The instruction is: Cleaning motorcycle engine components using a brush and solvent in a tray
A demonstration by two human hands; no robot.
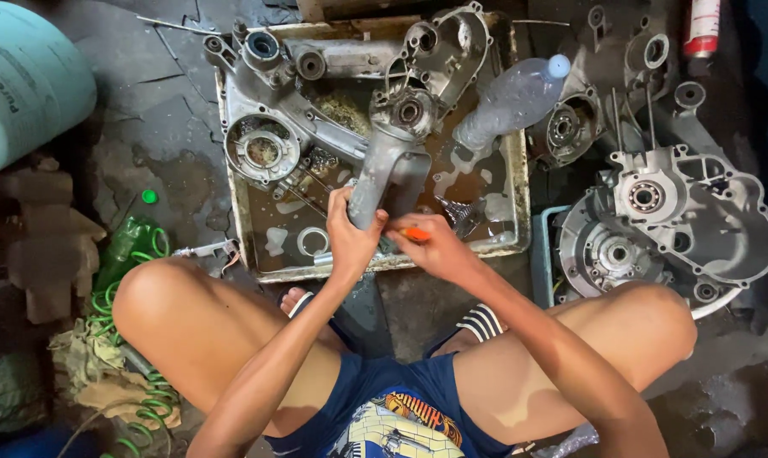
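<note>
**Casing gripped over the wash tray**

Knees frame both hands at the tray's (520,170) near rim. Left hand (350,237) wraps the casing's (388,174) lower end; its long axis runs toward 12 o'clock, slightly right. Right hand (435,246), at 3 o'clock from the left, pinches an orange tool (415,233) just beside the casing's base. Bottle (511,102) leans at 1 o'clock.
</note>
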